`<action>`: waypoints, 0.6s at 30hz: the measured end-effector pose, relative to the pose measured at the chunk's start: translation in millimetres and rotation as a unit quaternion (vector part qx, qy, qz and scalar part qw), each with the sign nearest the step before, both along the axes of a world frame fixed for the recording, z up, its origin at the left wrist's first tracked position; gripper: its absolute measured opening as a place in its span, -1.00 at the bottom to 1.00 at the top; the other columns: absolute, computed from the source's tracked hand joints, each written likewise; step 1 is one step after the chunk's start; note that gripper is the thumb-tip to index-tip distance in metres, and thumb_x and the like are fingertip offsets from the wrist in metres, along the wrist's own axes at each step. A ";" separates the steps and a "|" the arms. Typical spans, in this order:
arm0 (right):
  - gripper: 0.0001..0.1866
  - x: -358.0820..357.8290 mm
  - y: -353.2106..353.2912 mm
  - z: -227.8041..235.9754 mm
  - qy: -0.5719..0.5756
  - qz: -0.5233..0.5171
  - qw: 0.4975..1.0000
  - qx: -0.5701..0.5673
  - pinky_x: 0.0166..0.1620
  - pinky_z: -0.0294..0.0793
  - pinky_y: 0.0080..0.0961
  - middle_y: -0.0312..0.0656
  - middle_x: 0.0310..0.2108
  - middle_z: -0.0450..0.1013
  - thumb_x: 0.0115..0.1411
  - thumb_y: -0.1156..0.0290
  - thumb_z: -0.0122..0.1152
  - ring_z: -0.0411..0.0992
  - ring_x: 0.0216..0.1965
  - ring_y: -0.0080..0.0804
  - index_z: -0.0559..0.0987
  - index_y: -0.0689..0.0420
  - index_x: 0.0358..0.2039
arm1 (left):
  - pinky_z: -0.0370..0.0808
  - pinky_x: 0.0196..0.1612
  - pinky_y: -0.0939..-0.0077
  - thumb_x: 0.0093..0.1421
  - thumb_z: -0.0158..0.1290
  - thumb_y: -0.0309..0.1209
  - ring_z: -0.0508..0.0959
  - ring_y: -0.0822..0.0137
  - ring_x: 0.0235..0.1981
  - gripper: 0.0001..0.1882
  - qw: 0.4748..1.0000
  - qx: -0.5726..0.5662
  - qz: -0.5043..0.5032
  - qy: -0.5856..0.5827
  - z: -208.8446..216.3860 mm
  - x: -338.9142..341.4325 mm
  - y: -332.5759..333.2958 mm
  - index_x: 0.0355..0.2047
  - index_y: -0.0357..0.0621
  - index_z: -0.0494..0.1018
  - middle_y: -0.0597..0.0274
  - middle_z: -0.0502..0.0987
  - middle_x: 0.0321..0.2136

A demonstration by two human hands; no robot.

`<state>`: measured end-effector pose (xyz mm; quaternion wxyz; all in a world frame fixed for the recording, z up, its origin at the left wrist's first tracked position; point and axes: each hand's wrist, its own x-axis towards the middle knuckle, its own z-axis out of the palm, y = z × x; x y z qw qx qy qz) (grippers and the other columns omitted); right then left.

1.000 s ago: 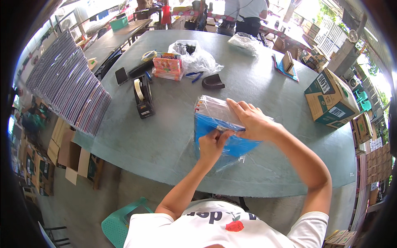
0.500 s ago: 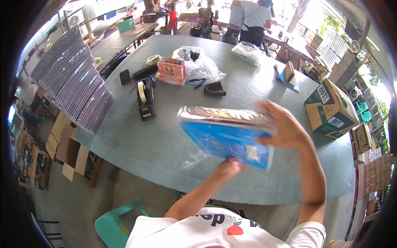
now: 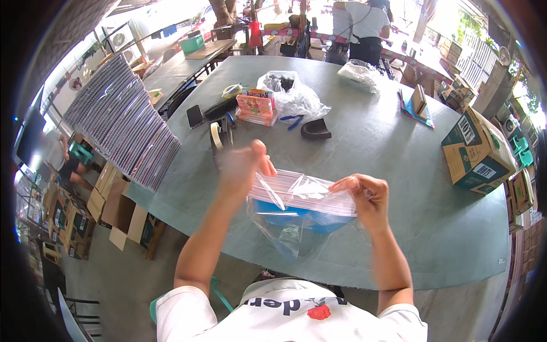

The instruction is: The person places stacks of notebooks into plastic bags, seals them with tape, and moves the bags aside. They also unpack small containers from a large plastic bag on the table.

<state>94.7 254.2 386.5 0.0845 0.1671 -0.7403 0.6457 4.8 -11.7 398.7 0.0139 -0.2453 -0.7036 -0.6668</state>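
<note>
A stack of thin books or notebooks with a blue cover stands on the table inside a clear plastic bag. Its white page edges face up, and the loose end of the bag sags toward me. At the bundle's right end, my right hand pinches the plastic between thumb and fingers. My left hand is raised by the left end, smeared by motion, so its grip is unclear. Just behind it stands a black tape dispenser, partly hidden by that hand.
A tall plastic-wrapped stack of books leans at the table's left. Farther back are a pink pack, a phone, blue pliers, a curved black piece and plastic bags. A carton sits at the right edge.
The bundle has come down onto the table and turned page edges up. My left hand has moved from beneath it to its upper left; my right hand has lowered to its right end.
</note>
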 end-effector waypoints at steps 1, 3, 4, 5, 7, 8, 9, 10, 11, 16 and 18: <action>-0.76 1.9 2.3 6.5 0.000 -0.007 1.000 -0.001 -0.07 0.33 -0.52 -0.04 -0.26 0.49 0.23 0.36 0.03 0.41 -0.18 -0.50 0.54 0.30 -0.31 | 0.43 -0.20 0.34 0.19 -0.13 0.06 0.50 0.32 -0.40 -0.47 0.996 -0.047 0.023 0.079 17.7 2.6 -0.4 -0.49 -0.23 0.44 0.12 0.51 -0.52; -0.57 3.9 15.5 5.1 0.071 -0.065 0.989 -0.115 -0.08 0.37 -0.46 -0.02 -0.19 0.46 0.18 0.16 0.09 0.41 -0.14 -0.39 0.45 0.32 -0.16 | 0.41 -0.18 0.37 0.13 0.02 -0.16 0.50 0.29 -0.31 -0.69 0.979 0.122 0.023 0.159 47.6 12.8 -34.6 -0.48 -0.19 0.46 0.18 0.51 -0.44; -0.49 6.9 25.8 1.2 0.094 -0.087 0.981 -0.146 -0.08 0.38 -0.44 -0.01 -0.17 0.45 0.16 0.10 0.11 0.41 -0.12 -0.36 0.42 0.33 -0.11 | 0.38 -0.14 0.35 0.11 0.03 -0.21 0.50 0.27 -0.31 -0.74 0.964 0.008 0.012 0.267 64.1 33.0 -40.8 -0.50 -0.17 0.45 0.17 0.51 -0.46; -0.37 22.7 66.0 -21.6 0.153 -0.110 0.961 -0.202 -0.04 0.35 -0.40 -0.02 -0.09 0.39 0.05 0.06 0.23 0.39 -0.08 -0.31 0.36 0.28 -0.03 | 0.37 -0.12 0.34 0.10 0.04 -0.23 0.50 0.26 -0.32 -0.76 0.945 -0.069 -0.008 0.320 72.6 44.0 -15.3 -0.51 -0.16 0.45 0.16 0.51 -0.46; -0.22 39.4 65.9 -61.8 0.228 -0.125 0.937 -0.234 0.00 0.32 -0.36 -0.04 0.00 0.34 -0.07 0.02 0.35 0.37 -0.05 -0.26 0.31 0.24 0.05 | 0.34 -0.08 0.32 0.05 0.08 -0.27 0.49 0.24 -0.34 -0.80 0.853 -0.252 -0.038 0.456 69.7 69.1 -4.4 -0.53 -0.14 0.44 0.19 0.49 -0.51; -0.04 46.1 49.2 -91.6 0.136 -0.185 0.965 -0.129 0.01 0.31 -0.33 -0.05 0.05 0.28 -0.21 -0.06 0.41 0.32 0.01 -0.23 0.21 0.21 0.11 | 0.32 -0.07 0.32 0.03 0.09 -0.28 0.48 0.23 -0.35 -0.81 0.817 -0.322 -0.044 0.477 66.6 72.9 -0.6 -0.54 -0.13 0.43 0.20 0.49 -0.53; 0.16 55.9 34.2 -109.9 0.027 -0.242 0.970 -0.013 0.02 0.30 -0.31 -0.06 0.10 0.22 -0.36 -0.13 0.47 0.26 0.08 -0.19 0.12 0.19 0.17 | 0.31 -0.07 0.31 0.01 0.11 -0.28 0.47 0.22 -0.36 -0.82 0.777 -0.383 -0.056 0.497 58.2 71.8 5.2 -0.55 -0.12 0.43 0.22 0.48 -0.55; 0.16 56.2 17.1 -108.0 0.015 -0.236 0.971 -0.009 0.02 0.30 -0.31 -0.06 0.10 0.22 -0.36 -0.13 0.47 0.26 0.08 -0.19 0.12 0.19 0.17 | 0.32 -0.09 0.32 -0.06 0.18 -0.28 0.46 0.22 -0.42 -0.79 0.772 -0.388 -0.068 0.499 52.5 55.1 8.9 -0.54 -0.12 0.43 0.23 0.45 -0.57; 0.17 45.0 1.0 -99.0 0.094 -0.282 0.955 -0.006 0.02 0.29 -0.31 -0.05 0.11 0.20 -0.42 -0.14 0.48 0.20 0.11 -0.18 0.13 0.16 0.16 | 0.32 -0.10 0.33 -0.12 0.25 -0.27 0.45 0.22 -0.48 -0.74 0.761 -0.390 -0.081 0.512 52.7 39.4 14.3 -0.53 -0.12 0.43 0.23 0.43 -0.60; -0.01 25.1 -24.8 -1.4 0.370 -0.360 0.845 0.137 0.02 0.27 -0.30 -0.03 0.13 0.16 -0.42 -0.10 0.51 0.08 0.17 -0.14 0.28 0.09 0.01 | 0.31 -0.27 0.35 -0.07 0.21 -0.29 0.43 0.27 -0.52 -0.79 0.834 -0.392 -0.110 0.372 61.4 20.8 35.2 -0.57 -0.12 0.43 0.30 0.40 -0.67; -0.22 24.6 -32.4 26.3 0.422 -0.344 0.763 0.348 0.00 0.29 -0.33 -0.07 0.07 0.22 -0.35 -0.06 0.49 0.12 0.13 -0.14 0.38 0.09 -0.16 | 0.29 -0.32 0.34 -0.05 0.19 -0.30 0.43 0.28 -0.52 -0.80 0.840 -0.403 -0.091 0.350 58.7 23.0 31.7 -0.59 -0.12 0.42 0.30 0.39 -0.68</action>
